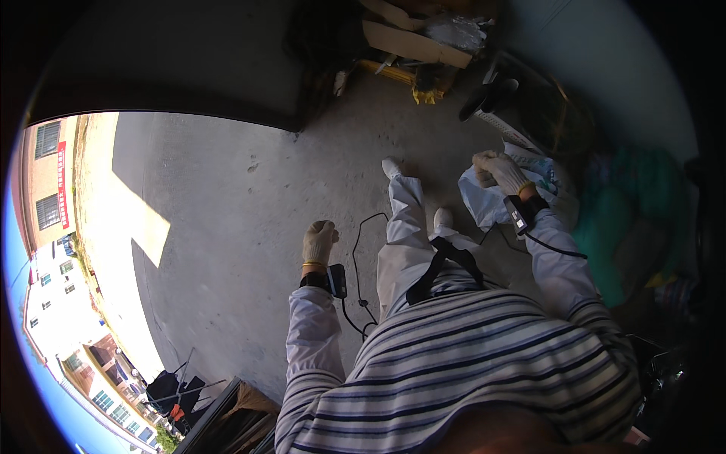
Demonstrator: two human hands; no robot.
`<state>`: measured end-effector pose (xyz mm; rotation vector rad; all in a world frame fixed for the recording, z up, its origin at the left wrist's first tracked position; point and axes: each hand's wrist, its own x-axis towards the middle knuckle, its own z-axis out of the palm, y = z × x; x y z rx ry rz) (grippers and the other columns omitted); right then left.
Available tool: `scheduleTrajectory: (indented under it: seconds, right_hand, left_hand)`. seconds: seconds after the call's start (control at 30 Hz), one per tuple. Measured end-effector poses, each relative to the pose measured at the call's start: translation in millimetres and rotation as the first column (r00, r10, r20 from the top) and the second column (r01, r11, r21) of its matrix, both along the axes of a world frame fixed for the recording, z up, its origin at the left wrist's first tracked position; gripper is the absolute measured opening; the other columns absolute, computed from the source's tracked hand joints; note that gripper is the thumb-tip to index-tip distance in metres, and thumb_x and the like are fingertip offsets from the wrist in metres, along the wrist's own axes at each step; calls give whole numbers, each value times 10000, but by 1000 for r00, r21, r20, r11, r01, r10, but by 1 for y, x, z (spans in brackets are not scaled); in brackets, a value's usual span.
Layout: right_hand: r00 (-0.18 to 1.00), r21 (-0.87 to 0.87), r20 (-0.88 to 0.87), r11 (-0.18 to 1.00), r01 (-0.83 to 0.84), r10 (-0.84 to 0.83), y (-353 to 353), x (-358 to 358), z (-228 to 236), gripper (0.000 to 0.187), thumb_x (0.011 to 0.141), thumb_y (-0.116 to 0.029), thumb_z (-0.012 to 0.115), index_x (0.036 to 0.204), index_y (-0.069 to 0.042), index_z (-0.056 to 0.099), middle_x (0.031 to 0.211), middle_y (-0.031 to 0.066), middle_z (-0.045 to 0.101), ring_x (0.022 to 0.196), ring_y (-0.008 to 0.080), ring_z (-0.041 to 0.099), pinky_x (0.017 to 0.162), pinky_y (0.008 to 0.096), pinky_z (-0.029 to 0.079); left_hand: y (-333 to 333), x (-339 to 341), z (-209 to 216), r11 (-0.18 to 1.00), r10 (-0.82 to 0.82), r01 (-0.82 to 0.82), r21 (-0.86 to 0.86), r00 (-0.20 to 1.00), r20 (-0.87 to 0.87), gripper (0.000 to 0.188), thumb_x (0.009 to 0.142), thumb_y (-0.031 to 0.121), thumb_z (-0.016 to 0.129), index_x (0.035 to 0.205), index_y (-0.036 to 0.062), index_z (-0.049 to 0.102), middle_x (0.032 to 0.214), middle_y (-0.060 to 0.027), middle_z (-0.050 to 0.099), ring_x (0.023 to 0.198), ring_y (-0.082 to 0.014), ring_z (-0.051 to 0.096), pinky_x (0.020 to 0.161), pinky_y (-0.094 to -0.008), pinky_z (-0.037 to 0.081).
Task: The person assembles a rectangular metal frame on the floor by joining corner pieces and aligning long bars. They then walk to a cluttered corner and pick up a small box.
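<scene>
My left hand (321,242), in a cream knitted work glove, is curled into a fist over the concrete floor, and nothing shows in it. On the other side my right hand (499,171), gloved the same way, has its fingers curled in. Right below and behind it is a white plastic bag (481,203) with blue-green print. The glove overlaps the bag's upper part, so I cannot tell whether the fingers grip it. Each wrist wears a black strap with a small box, the left box (337,281) and the right box (519,215), both trailing black cables.
Cardboard (416,45) and clear plastic wrap (457,32) lie heaped ahead, with yellow pieces (427,96) below. Dark green cloth (635,219) is bunched at the right. A black cable (355,250) hangs beside my legs. Sunlit ground (128,204) lies outside at the left.
</scene>
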<state>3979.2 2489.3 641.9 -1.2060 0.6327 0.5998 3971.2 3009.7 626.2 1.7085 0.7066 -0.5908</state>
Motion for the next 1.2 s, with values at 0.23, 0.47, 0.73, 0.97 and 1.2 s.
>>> scheduleTrajectory:
  seconds: [0.23,0.47,0.73,0.97,1.2]
  right_hand:
    - [976,-153,-216,988,-11,-22,16,145,-27,122,971,-223,667,918,-118,637,758,-29,610,583,73,566,534,239,499]
    - [992,84,-99,994,-75,83,3,282,-70,157,1007,-128,580,852,-131,560,747,-61,490,578,53,462,479,215,372]
    - [988,-27,-122,995,91,-94,-49,387,-95,248,1070,-297,490,883,-139,531,725,-51,393,604,63,405,558,220,436]
    - [996,-43,-17,995,92,-93,-70,452,-115,189,1026,-246,606,876,-137,566,724,-45,512,555,68,473,528,229,457]
    - [968,51,-116,974,-219,224,-42,458,-183,90,975,-217,654,912,-157,631,767,-57,620,585,60,584,527,231,521]
  left_hand:
    - [-22,126,-33,998,-43,45,52,998,-54,144,943,146,617,921,20,685,745,-18,636,652,-124,594,646,-285,503]
    - [-44,267,-65,984,-161,153,-94,983,-85,280,919,86,553,661,94,444,647,40,421,582,-84,369,554,-284,347]
    - [-95,368,-32,975,-219,219,-38,976,-3,310,906,153,545,644,115,384,622,49,368,571,-72,303,532,-291,269]
    - [-148,398,-43,964,-183,159,-213,978,-98,334,911,135,516,631,151,334,614,62,295,558,-63,249,520,-288,215]
    - [-210,417,-69,957,-111,69,-281,984,-138,239,956,239,600,799,60,578,724,1,568,640,-95,510,617,-265,444]
